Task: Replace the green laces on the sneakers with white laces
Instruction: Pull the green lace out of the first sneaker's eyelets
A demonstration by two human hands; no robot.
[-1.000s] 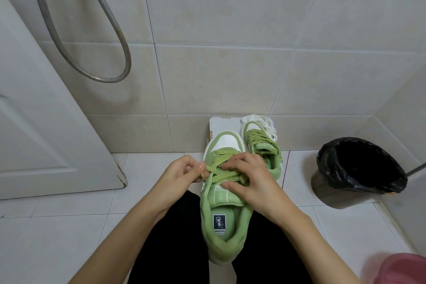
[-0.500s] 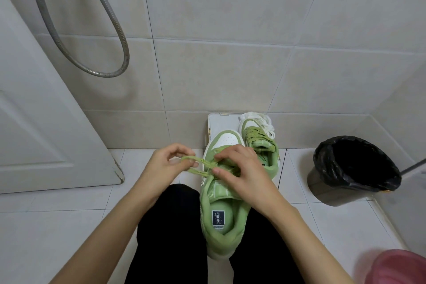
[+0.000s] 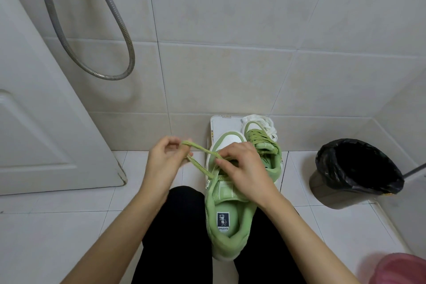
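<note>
Person crouched on a tiled floor (image 3: 57,226), black trousers (image 3: 179,226) at bottom of view.

Near sneaker (image 3: 230,214): green with a white toe, heel toward the person, toe pointing at the wall, sitting between the knees. Label patch visible on the insole.

Left hand (image 3: 164,161): held out to the left of the near sneaker, apart from it. Fingers curled, pinching a loop of the green lace (image 3: 200,148). Two strands run from this hand rightward and down to the upper eyelets, taut and off the floor.

Right hand (image 3: 244,166): over the laced part of the near sneaker, fingers bent, thumb and forefinger closing on the green lace where the strands meet the shoe. Palm covers most of the tongue.

Far sneaker (image 3: 267,152): just beyond and right of the near one, touching or nearly so, green laces in place. It stands on a white flat box (image 3: 221,124) against the wall.

White laces (image 3: 268,123): bunched behind the far sneaker's toe, at the wall, well clear of both hands.

Surroundings: bin with a black liner (image 3: 355,168) at right, shower hose (image 3: 115,18) hanging on the wall at upper left, white door (image 3: 46,122) at left, pink object (image 3: 401,270) in the lower right corner, blurred.
</note>
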